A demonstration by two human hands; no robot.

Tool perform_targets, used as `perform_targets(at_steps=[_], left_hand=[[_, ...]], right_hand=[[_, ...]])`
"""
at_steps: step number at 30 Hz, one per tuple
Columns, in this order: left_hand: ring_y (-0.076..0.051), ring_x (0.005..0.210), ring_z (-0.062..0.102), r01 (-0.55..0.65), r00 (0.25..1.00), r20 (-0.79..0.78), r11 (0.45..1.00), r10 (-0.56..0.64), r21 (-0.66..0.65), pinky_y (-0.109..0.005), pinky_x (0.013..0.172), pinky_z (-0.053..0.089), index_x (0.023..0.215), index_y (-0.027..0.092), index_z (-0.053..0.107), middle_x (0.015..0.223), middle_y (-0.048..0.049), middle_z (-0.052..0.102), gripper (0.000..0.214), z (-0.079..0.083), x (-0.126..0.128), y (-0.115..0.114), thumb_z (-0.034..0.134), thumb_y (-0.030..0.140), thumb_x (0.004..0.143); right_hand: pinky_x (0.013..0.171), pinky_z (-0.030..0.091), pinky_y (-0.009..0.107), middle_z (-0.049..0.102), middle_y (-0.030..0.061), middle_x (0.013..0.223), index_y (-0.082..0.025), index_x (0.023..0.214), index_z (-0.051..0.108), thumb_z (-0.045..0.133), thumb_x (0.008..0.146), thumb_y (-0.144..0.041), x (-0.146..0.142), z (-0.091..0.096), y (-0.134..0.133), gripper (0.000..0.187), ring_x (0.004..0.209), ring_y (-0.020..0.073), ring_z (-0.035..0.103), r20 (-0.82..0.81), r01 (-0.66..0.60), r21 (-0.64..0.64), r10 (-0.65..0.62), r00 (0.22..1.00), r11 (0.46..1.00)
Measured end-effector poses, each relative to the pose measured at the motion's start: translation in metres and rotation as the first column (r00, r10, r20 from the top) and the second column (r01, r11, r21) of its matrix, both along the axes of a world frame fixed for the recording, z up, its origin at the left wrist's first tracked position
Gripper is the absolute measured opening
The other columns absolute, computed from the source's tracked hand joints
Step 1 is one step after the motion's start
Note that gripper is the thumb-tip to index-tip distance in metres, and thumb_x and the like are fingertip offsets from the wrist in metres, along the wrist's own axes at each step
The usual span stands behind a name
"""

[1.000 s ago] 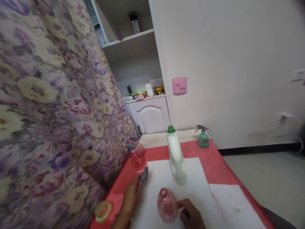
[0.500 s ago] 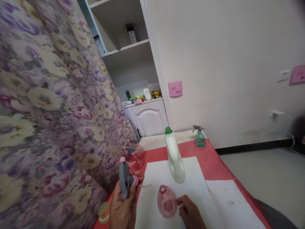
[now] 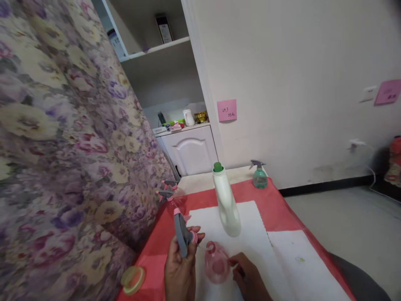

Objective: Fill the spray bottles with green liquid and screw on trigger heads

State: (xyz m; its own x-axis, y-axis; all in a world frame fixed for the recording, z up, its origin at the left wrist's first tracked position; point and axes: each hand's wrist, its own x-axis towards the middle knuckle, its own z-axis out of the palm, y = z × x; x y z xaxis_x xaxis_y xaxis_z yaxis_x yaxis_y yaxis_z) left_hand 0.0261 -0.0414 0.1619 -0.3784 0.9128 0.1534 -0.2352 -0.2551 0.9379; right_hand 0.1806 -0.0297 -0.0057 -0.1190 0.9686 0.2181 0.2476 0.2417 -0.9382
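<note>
In my left hand (image 3: 180,267) is a grey and pink spray head (image 3: 182,233), tilted, its thin tube pointing right toward the neck of a clear pink bottle (image 3: 216,265). The tube's tip lies close to the bottle mouth; I cannot tell whether it touches. My right hand (image 3: 249,276) pinches the right side of this open bottle, which stands on a white sheet (image 3: 250,213). Behind it stands a tall pale green jug (image 3: 226,205), uncapped, with a green piece (image 3: 217,167) showing at its mouth.
Clear pink spray bottles (image 3: 178,200) stand at the left by the flowered curtain (image 3: 78,146). A green spray bottle (image 3: 260,179) is at the far right corner of the red tablecloth (image 3: 150,259). A yellowish round lid (image 3: 133,280) lies at the near left.
My left hand has moved right with the spray head, bringing its tube close to the bottle mouth. My right hand stays at the bottle. The view has shifted slightly.
</note>
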Motion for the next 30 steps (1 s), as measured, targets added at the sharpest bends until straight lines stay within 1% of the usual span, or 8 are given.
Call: perform_targets(at_steps=[3,6,11,14,17,21,25,30], left_hand=[[-0.018,0.101,0.069,0.029,0.999,-0.030,0.998,-0.030,-0.049,-0.025,0.086,0.056,0.106,0.024,0.063,0.110,-0.0027,0.071,0.041,-0.013,0.003,0.005,0.078,0.043,0.073],[-0.020,0.108,0.067,0.051,0.988,-0.142,0.996,-0.061,-0.075,-0.028,0.091,0.054,0.107,0.023,0.062,0.115,-0.0053,0.071,0.039,-0.027,0.003,0.011,0.076,0.041,0.075],[-0.027,0.111,0.066,0.114,0.952,-0.270,0.986,-0.145,-0.125,-0.034,0.088,0.056,0.108,0.022,0.064,0.122,-0.0099,0.070,0.040,-0.044,0.000,0.014,0.074,0.045,0.076],[-0.028,0.114,0.065,0.142,0.928,-0.322,0.977,-0.186,-0.157,-0.034,0.091,0.054,0.108,0.022,0.064,0.126,-0.0098,0.068,0.041,-0.049,-0.002,0.013,0.072,0.046,0.076],[-0.027,0.124,0.058,0.183,0.893,-0.379,0.965,-0.243,-0.187,-0.035,0.100,0.049,0.113,0.023,0.064,0.132,-0.0084,0.065,0.038,-0.054,-0.006,0.013,0.069,0.044,0.081],[-0.026,0.129,0.054,0.237,0.868,-0.389,0.946,-0.308,-0.221,-0.038,0.108,0.043,0.120,0.025,0.063,0.137,-0.0080,0.061,0.040,-0.061,-0.013,0.016,0.065,0.043,0.084],[-0.027,0.128,0.055,0.221,0.850,-0.431,0.948,-0.303,-0.231,-0.040,0.108,0.043,0.119,0.025,0.064,0.141,-0.0080,0.058,0.039,-0.065,-0.018,0.019,0.065,0.044,0.084],[-0.028,0.124,0.058,0.241,0.827,-0.456,0.940,-0.328,-0.240,-0.038,0.106,0.046,0.116,0.025,0.066,0.132,-0.0081,0.065,0.041,-0.062,-0.021,0.024,0.068,0.046,0.081]], right_hand=[[0.069,0.049,0.029,0.067,0.0030,0.082,-0.018,0.097,0.063,0.046,0.074,-0.009,0.001,0.005,-0.001,0.030,0.072,0.0184,0.063,-0.001,0.013,-0.009,-0.013,1.000,1.000],[0.069,0.049,0.029,0.067,0.0034,0.083,-0.018,0.096,0.063,0.046,0.074,-0.008,0.001,0.006,-0.001,0.030,0.072,0.0187,0.063,0.002,0.017,0.004,-0.017,1.000,1.000],[0.071,0.049,0.029,0.068,0.0031,0.088,-0.019,0.098,0.063,0.046,0.074,-0.006,0.001,0.001,-0.001,0.032,0.074,0.0180,0.063,-0.004,0.017,0.014,-0.017,1.000,1.000],[0.070,0.048,0.029,0.069,0.0024,0.088,-0.020,0.097,0.063,0.047,0.074,-0.007,0.001,0.000,-0.001,0.031,0.074,0.0182,0.063,-0.009,0.028,0.012,-0.028,1.000,1.000],[0.070,0.048,0.029,0.069,0.0025,0.088,-0.020,0.097,0.064,0.048,0.074,-0.007,0.000,0.001,-0.001,0.031,0.074,0.0183,0.063,-0.010,0.035,0.013,-0.035,0.999,0.999],[0.068,0.048,0.028,0.069,0.0022,0.085,-0.020,0.097,0.064,0.047,0.074,-0.006,0.000,0.002,-0.001,0.032,0.072,0.0175,0.062,-0.004,0.037,0.015,-0.037,0.999,0.999],[0.072,0.049,0.029,0.069,0.0026,0.089,-0.020,0.096,0.064,0.047,0.073,-0.006,0.000,0.001,-0.001,0.033,0.076,0.0179,0.062,-0.001,0.050,0.021,-0.050,0.999,0.999],[0.071,0.048,0.028,0.068,0.0013,0.086,-0.022,0.096,0.064,0.047,0.074,-0.006,-0.001,-0.001,0.000,0.032,0.074,0.0172,0.062,0.005,0.056,0.026,-0.056,0.998,0.998]])
